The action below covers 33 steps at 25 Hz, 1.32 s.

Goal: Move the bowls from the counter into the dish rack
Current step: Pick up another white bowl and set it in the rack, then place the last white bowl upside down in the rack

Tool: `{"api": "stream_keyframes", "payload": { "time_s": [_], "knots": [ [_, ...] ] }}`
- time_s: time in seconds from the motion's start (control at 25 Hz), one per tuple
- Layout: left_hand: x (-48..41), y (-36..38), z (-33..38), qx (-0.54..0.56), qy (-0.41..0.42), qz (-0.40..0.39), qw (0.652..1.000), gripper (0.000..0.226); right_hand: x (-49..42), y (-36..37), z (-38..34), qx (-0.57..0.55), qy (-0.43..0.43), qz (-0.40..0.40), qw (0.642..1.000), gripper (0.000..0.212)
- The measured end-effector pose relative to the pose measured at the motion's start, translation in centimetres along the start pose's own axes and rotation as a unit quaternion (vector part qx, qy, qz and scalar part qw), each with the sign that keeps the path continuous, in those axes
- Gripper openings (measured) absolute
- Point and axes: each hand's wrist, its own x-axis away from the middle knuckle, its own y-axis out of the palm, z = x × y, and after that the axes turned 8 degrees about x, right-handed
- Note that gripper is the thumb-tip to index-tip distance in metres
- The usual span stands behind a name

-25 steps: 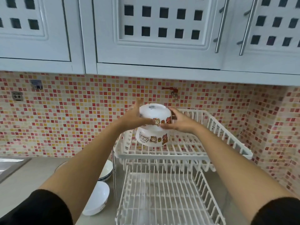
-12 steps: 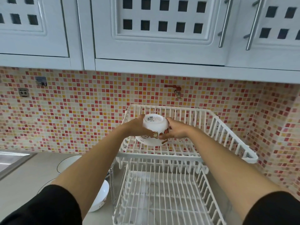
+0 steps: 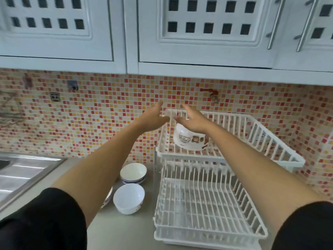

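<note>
From the head camera, a white two-tier dish rack (image 3: 212,201) stands on the grey tabletop (image 3: 115,230) against a wall of small red, orange and cream tiles (image 3: 100,123). In the left part of the rack's upper tier sits a white bowl with cartoon bears (image 3: 189,139), turned upside down and tilted, resting on the wires. The lower tier holds no dishes.

Both arms reach forward over the rack, with black sleeves (image 3: 43,221) at the bottom corners. The left hand (image 3: 153,118) hangs just left of the upper tier's back corner, its fingers straight and its grip apart, touching nothing. The right hand (image 3: 192,120) hovers just above the upturned bowl, palm down and fingers spread; its grip is also apart and holds nothing, though the picture does not show clearly whether the palm brushes the bowl's base.

Left of the rack, on the tabletop, stand more bowls, all upright: a white bowl with a blue band (image 3: 133,173) near the wall, a plain white bowl (image 3: 128,197) in front of it, and the edge of a third bowl (image 3: 108,197) mostly hidden behind the left forearm. A steel sink drainboard (image 3: 23,174) lies at the far left. White cupboards with square cut-outs (image 3: 207,27) hang above.
</note>
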Motion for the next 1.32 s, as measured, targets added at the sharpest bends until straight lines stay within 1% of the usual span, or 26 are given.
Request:
{"api": "stream_keyframes", "payload": {
  "time_s": [0.12,0.24,0.32,0.44,0.52,0.6,0.68,0.8,0.88,0.92,0.96,1.08,1.12,1.2,1.28,1.32],
  "knots": [
    [3.0,-3.7,-2.9,-0.004,-0.016,0.037,0.999,0.066,-0.2,2.7,-5.7,-0.022,-0.017,0.022,0.999,0.073],
    [6.0,-6.3,-6.8,-0.021,-0.046,0.053,0.997,0.061,0.1,6.5,-10.6,-0.009,-0.031,0.030,0.999,0.070],
    [7.8,-7.0,-9.1,-0.043,-0.075,0.048,0.995,0.058,0.5,9.2,-12.7,-0.002,-0.031,0.030,0.999,0.068],
    [10.4,-6.8,-12.8,-0.075,-0.119,0.015,0.990,0.057,1.3,13.7,-14.5,0.008,-0.006,0.010,1.000,0.068],
    [12.0,-5.6,-15.3,-0.075,-0.149,-0.011,0.986,0.056,2.0,17.2,-14.3,-0.005,0.025,-0.022,0.999,0.064],
    [13.4,-3.9,-17.5,-0.069,-0.181,-0.042,0.980,0.054,2.5,21.1,-12.7,-0.021,0.077,-0.055,0.995,0.062],
    [14.4,-1.8,-19.9,-0.068,-0.214,-0.069,0.972,0.048,3.0,24.7,-10.5,-0.038,0.130,-0.074,0.988,0.062],
    [14.9,1.8,-23.9,-0.064,-0.262,-0.106,0.957,0.042,3.6,29.5,-7.8,-0.087,0.195,-0.101,0.972,0.055],
    [14.6,4.0,-26.4,-0.049,-0.295,-0.121,0.946,0.038,3.4,32.5,-6.4,-0.083,0.235,-0.125,0.960,0.059],
    [14.5,5.0,-27.4,-0.039,-0.297,-0.123,0.946,0.039,3.2,33.8,-5.7,-0.078,0.249,-0.127,0.957,0.060],
    [14.2,6.3,-28.7,-0.023,-0.305,-0.128,0.944,0.044,2.9,34.8,-5.3,-0.080,0.266,-0.130,0.952,0.061],
    [12.7,10.6,-34.3,0.004,-0.336,-0.144,0.931,0.074,1.3,38.5,-3.9,-0.120,0.308,-0.144,0.933,0.063],
    [12.4,11.0,-34.8,0.015,-0.353,-0.148,0.924,0.072,0.9,39.6,-3.6,-0.126,0.322,-0.147,0.927,0.065],
    [11.9,11.1,-33.5,0.016,-0.384,-0.136,0.913,0.060,0.3,41.0,-2.8,-0.116,0.334,-0.160,0.922,0.070],
    [11.6,11.7,-33.0,0.032,-0.403,-0.118,0.907,0.060,0.2,41.7,-2.0,-0.096,0.337,-0.184,0.918,0.071],
    [11.9,12.0,-32.8,0.046,-0.401,-0.118,0.907,0.062,1.0,41.1,-1.9,-0.091,0.337,-0.184,0.919,0.071]
  ]
}}
